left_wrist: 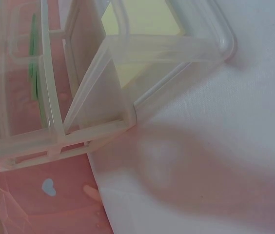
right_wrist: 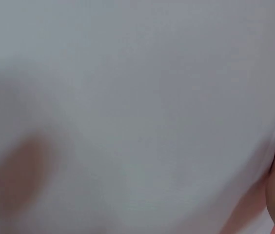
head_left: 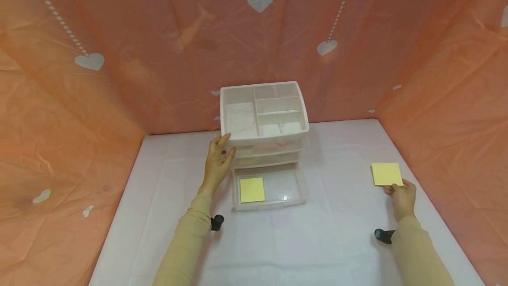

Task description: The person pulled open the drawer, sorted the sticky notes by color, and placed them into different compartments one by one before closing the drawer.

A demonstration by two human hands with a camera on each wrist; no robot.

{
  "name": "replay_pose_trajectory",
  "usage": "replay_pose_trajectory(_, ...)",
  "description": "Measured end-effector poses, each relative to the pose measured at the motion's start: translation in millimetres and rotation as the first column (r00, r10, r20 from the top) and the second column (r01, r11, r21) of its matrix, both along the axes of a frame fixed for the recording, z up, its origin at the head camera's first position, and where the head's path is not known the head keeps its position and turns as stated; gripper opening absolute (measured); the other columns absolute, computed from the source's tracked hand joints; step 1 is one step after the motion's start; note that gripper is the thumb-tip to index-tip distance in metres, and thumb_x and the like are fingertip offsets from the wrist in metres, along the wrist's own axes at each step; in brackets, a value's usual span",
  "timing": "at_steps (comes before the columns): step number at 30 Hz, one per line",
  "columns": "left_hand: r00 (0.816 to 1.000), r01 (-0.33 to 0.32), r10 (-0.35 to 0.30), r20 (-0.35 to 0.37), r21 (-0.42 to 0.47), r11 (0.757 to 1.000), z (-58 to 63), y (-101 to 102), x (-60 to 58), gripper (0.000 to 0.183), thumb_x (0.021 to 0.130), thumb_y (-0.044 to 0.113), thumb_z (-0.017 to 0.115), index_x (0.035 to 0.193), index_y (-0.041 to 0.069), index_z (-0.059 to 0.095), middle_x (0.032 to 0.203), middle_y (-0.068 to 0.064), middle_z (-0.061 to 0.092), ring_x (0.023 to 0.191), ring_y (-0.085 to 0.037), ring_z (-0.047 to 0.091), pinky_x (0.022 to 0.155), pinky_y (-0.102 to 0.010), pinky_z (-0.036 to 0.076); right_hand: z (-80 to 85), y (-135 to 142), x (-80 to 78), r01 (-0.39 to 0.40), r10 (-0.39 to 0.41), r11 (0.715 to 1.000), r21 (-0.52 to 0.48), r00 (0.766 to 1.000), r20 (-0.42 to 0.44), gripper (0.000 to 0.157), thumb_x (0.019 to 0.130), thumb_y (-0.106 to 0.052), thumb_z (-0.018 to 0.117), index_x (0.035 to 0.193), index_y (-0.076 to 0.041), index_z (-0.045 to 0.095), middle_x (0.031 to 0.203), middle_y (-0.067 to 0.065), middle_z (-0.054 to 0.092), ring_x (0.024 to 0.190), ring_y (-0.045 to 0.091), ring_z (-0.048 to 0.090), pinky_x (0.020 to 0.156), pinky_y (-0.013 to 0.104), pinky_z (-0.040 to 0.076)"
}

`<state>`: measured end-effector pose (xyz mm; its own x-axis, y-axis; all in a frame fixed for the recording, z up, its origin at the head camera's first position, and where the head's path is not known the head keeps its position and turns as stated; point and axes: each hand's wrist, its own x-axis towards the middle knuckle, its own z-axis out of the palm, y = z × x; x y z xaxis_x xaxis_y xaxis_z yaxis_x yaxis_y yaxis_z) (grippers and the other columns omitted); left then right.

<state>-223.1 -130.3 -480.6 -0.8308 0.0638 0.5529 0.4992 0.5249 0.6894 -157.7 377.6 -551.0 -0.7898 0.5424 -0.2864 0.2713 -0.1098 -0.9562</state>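
A white plastic drawer unit point(head_left: 264, 138) stands on the table, its top divided into compartments. Its clear bottom drawer point(head_left: 270, 208) is pulled out, with a yellow sticky note pad point(head_left: 252, 190) lying at the left inside. My left hand point(head_left: 216, 167) holds the unit's front left corner, one fingertip at the top rim and the thumb lower on the front. In the left wrist view, green strips point(left_wrist: 34, 58) show through an upper drawer. Far to the right, my right hand point(head_left: 404, 198) pinches another yellow sticky note pad point(head_left: 386, 174) by its near edge.
A white cloth point(head_left: 325, 246) covers the table. Orange sheets with white hearts point(head_left: 260, 0) hang at the back and both sides, the back one close behind the unit. Dark wrist-worn pieces point(head_left: 383, 235) stick out beside both forearms.
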Motion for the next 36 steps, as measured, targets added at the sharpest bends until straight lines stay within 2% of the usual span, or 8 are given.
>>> replay_pose_trajectory(3,1.000,0.001,-0.001,-0.002,0.000,1.000,0.0,0,0.0,0.045,0.092,0.013,0.058,0.133,0.019,0.041,0.128,-0.020,0.041,0.100,-0.034,0.054,0.079,-0.048,0.055,1.3,-1,-0.1,0.061,-0.061,0.997,-0.054,0.998,0.001,0.033,0.095,-0.006,0.034,0.127,-0.007,0.022,0.079,-0.009,0.050,0.056,-0.002,0.057,0.058,0.009,0.051)
replay_pose_trajectory(7,1.000,0.005,-0.005,-0.010,0.005,1.000,-0.1,0,-0.2,0.045,0.092,0.013,0.058,0.133,0.019,0.041,0.127,-0.020,0.040,0.101,-0.034,0.053,0.081,-0.050,0.053,3.2,-3,-0.3,0.085,-0.085,0.992,-0.099,0.996,-0.001,0.024,0.095,-0.008,0.038,0.111,-0.020,0.025,0.079,-0.006,0.049,0.058,-0.001,0.056,0.059,0.010,0.051)
replay_pose_trajectory(11,1.000,0.007,-0.007,-0.019,0.006,1.000,-0.8,0,-0.6,0.045,0.091,0.012,0.058,0.133,0.018,0.041,0.126,-0.021,0.041,0.102,-0.035,0.053,0.082,-0.052,0.053,6.2,-7,-3.4,0.072,-0.078,0.989,-0.129,0.996,-0.037,0.023,0.096,-0.007,0.040,0.107,-0.022,0.027,0.073,-0.008,0.051,0.060,0.000,0.055,0.060,0.010,0.050)
replay_pose_trajectory(14,1.000,0.007,-0.007,-0.027,0.010,1.000,-0.9,0,-0.6,0.046,0.091,0.011,0.059,0.132,0.018,0.041,0.125,-0.021,0.041,0.100,-0.035,0.053,0.081,-0.052,0.053,9.7,-10,-6.5,0.054,-0.064,0.988,-0.148,0.996,-0.066,0.022,0.096,-0.007,0.041,0.106,-0.024,0.028,0.074,-0.008,0.052,0.062,0.000,0.054,0.060,0.010,0.050)
replay_pose_trajectory(22,1.000,0.010,-0.010,-0.026,0.012,1.000,-0.4,0,-1.2,0.045,0.091,0.011,0.059,0.132,0.017,0.041,0.125,-0.022,0.041,0.099,-0.034,0.053,0.082,-0.051,0.053,15.8,-21,-15.8,0.015,-0.029,0.992,-0.124,0.994,-0.107,0.019,0.096,-0.008,0.043,0.104,-0.023,0.035,0.072,-0.011,0.055,0.061,0.000,0.054,0.059,0.011,0.047)
replay_pose_trajectory(29,1.000,0.009,-0.008,-0.027,0.011,1.000,0.1,0,-1.1,0.046,0.091,0.011,0.059,0.132,0.018,0.041,0.126,-0.021,0.041,0.101,-0.035,0.053,0.082,-0.052,0.053,18.3,-32,-22.4,-0.096,0.086,0.994,-0.054,0.983,-0.161,0.018,0.096,-0.006,0.043,0.105,-0.022,0.041,0.073,-0.015,0.057,0.064,-0.001,0.053,0.060,0.011,0.046)
replay_pose_trajectory(36,1.000,-0.007,0.007,-0.023,-0.003,1.000,-1.8,0,-1.0,0.046,0.091,0.012,0.059,0.133,0.018,0.041,0.126,-0.020,0.041,0.098,-0.034,0.055,0.079,-0.048,0.054,18.4,-45,-23.9,-0.225,0.220,0.974,-0.004,0.957,-0.189,0.018,0.097,-0.010,0.046,0.107,-0.024,0.046,0.077,-0.016,0.057,0.067,-0.002,0.052,0.061,0.010,0.046)
